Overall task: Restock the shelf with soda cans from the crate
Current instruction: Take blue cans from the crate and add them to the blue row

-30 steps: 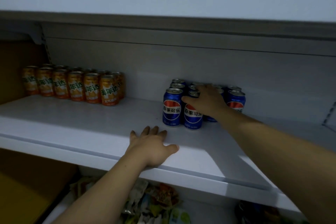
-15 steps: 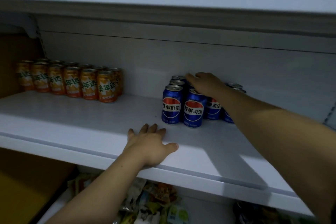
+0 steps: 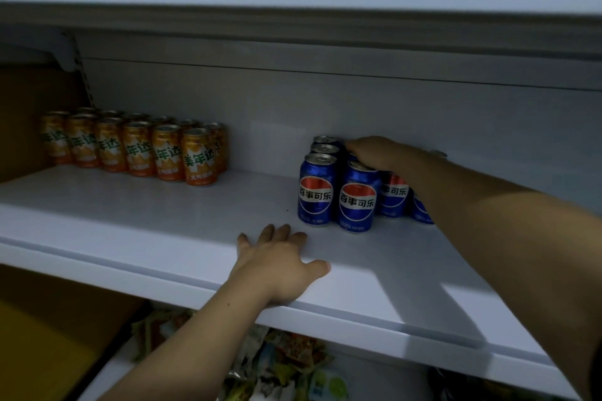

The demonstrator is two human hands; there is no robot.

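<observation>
A: Count, blue cans (image 3: 357,202)?
B: Six visible, upright in a tight cluster on the shelf (image 3: 163,215); any beneath the right hand (image 3: 374,153) are hidden
A: Its fingers?
B: Draped over the rear can tops, curved downward. Gripping or merely resting: cannot tell
A: Left hand (image 3: 280,265)?
B: Flat on the shelf front, fingers slightly spread, holding nothing. The two front blue cans stand just beyond its fingertips, to the right
A: Orange cans (image 3: 169,153)?
B: Six in the front row, a second row behind, count unclear; well left of all fingers
</observation>
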